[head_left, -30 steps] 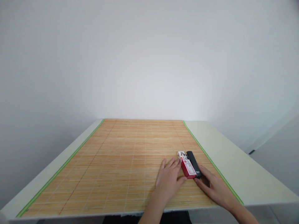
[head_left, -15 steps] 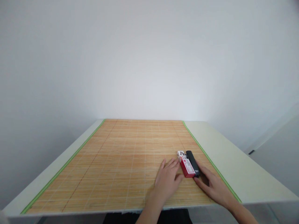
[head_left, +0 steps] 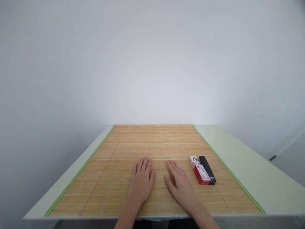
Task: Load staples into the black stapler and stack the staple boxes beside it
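My left hand (head_left: 141, 182) lies flat, palm down, on the bamboo mat (head_left: 152, 149), fingers slightly spread and holding nothing. My right hand (head_left: 181, 185) rests flat beside it, a little to the right, also with nothing in it. To the right of my right hand lies a red and white box (head_left: 200, 170), and a black bar-shaped object (head_left: 207, 169) lies against its right side. Neither hand touches the box or the black object.
The mat has green edging and covers most of a pale table (head_left: 240, 165). A bare white wall stands behind the table. The near table edge runs just under my wrists.
Both hands have let go of the red box and black object and moved left to lie flat on the mat. The view has shifted slightly.
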`<state>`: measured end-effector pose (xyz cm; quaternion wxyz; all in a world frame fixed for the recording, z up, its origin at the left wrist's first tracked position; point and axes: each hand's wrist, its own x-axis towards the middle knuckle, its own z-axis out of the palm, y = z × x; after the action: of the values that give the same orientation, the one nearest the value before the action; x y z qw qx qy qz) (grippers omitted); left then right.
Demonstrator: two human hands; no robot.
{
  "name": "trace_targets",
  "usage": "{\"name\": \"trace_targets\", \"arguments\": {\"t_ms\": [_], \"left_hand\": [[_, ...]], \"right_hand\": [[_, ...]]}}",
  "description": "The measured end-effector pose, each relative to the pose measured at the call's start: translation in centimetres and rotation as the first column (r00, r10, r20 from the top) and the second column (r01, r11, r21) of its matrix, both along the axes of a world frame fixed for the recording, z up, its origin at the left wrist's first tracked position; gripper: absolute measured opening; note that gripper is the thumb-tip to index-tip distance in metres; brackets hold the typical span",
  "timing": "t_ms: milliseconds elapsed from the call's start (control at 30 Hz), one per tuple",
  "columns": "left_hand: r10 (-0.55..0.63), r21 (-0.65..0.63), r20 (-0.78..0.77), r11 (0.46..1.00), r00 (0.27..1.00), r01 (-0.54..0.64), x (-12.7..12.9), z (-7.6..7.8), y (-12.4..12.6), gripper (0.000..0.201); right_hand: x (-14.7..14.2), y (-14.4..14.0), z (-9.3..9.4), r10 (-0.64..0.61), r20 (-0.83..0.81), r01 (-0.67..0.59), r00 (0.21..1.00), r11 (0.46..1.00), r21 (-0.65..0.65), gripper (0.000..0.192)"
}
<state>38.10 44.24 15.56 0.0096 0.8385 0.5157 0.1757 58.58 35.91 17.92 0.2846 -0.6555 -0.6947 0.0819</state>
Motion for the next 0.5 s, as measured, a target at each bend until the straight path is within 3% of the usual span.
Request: {"name": "trace_targets", "arguments": {"t_ms": [200,500], "left_hand": [[0.007,0.036,-0.044,0.999,0.999,-0.006,0.3,-0.3,-0.4,0.057],[0.019,0.038,-0.030,0.999,0.999,-0.018,0.4,-0.2,-0.5,0.057]], "right_hand": [[-1.9,2.4,-1.5,-0.104,0.253,0.138,0.962,0.983,-0.119,0.062],[-2.3,2.1,-1.2,-0.105,0.330,0.160,0.938,0.976,-0.144,0.063]]}}
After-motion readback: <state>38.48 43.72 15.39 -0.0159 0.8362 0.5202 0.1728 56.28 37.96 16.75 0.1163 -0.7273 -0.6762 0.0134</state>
